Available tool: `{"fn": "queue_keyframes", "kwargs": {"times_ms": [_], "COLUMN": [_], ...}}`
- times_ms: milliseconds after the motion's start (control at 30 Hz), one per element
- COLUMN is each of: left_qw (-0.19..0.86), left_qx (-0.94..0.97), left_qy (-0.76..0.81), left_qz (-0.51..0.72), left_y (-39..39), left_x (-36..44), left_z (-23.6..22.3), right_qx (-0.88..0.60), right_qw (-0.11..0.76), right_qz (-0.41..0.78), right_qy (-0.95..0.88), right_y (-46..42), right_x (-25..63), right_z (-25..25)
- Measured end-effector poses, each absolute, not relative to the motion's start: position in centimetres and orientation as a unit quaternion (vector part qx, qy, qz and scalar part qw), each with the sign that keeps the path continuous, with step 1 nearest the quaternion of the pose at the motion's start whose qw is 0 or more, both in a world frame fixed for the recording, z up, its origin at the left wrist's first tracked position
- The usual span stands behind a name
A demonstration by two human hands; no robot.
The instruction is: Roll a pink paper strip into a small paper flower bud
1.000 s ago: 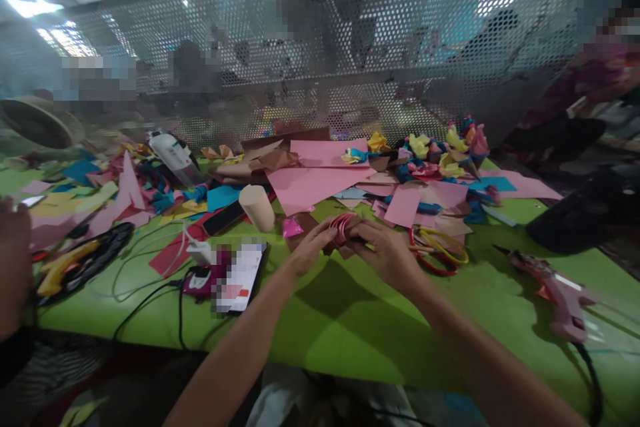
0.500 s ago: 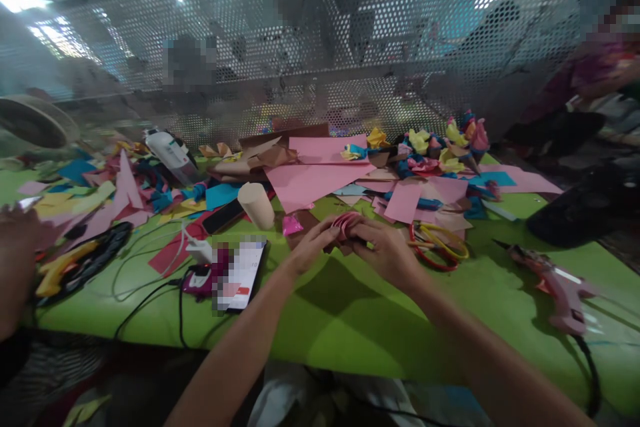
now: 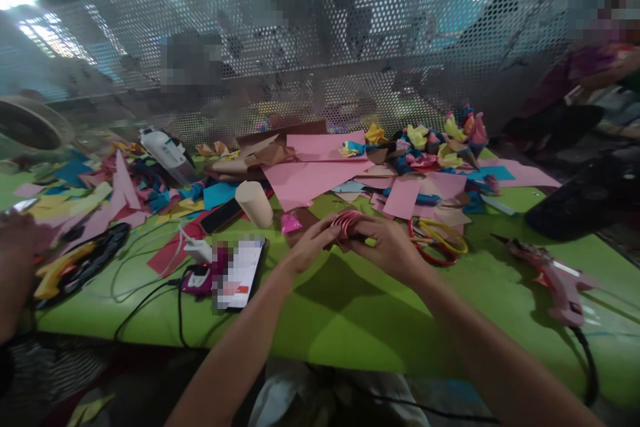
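Note:
Both of my hands meet over the green table [image 3: 350, 320], pinching a small rolled pink paper piece [image 3: 346, 221] between them. My left hand [image 3: 311, 245] grips its left side with fingers closed. My right hand [image 3: 387, 248] closes on its right side. A brown paper scrap lies under the hands. Red and yellow scissors [image 3: 437, 237] lie just right of my right hand.
Heaps of coloured paper [image 3: 320, 177] cover the far table. A phone [image 3: 239, 272], cables and a cardboard tube [image 3: 254, 203] lie to the left, a pink glue gun [image 3: 555, 277] to the right. Another person's hand [image 3: 15, 267] rests at the left edge; a person sits at far right.
My hands stay together on the pink paper roll, fingers shifting slightly. The view has drifted a little; nothing else has moved.

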State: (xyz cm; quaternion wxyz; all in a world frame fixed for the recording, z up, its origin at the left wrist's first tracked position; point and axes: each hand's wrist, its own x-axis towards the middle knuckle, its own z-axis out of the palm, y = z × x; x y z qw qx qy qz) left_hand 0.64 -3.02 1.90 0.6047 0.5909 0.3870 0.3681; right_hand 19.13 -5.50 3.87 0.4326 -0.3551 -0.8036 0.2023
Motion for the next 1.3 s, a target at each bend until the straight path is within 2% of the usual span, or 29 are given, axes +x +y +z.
{"fn": "queue_keyframes", "kwargs": {"times_ms": [233, 667, 900, 1067, 1300], "left_qw": [0.605, 0.606, 0.571, 0.569, 0.583], "left_qx": [0.596, 0.594, 0.596, 0.594, 0.585], "left_qy": [0.385, 0.393, 0.434, 0.434, 0.415], "left_qz": [0.362, 0.355, 0.361, 0.367, 0.381], "left_y": [-2.9, -2.8, -2.9, -2.9, -2.7], "left_x": [0.6, 0.3, 0.4, 0.3, 0.3], "left_z": [1.7, 2.3, 2.7, 2.8, 2.2], "right_qx": [-0.374, -0.365, -0.388, -0.37, -0.38], "right_qw": [0.421, 0.423, 0.492, 0.471, 0.448], "right_qz": [0.137, 0.165, 0.16, 0.117, -0.023], "right_qy": [-0.815, -0.813, -0.763, -0.792, -0.809], "right_y": [-5.5, -5.1, -5.9, -6.2, -6.4], "right_x": [19.0, 19.3, 18.8, 18.4, 18.1], "right_z": [3.3, 3.2, 3.6, 3.2, 2.4]}}
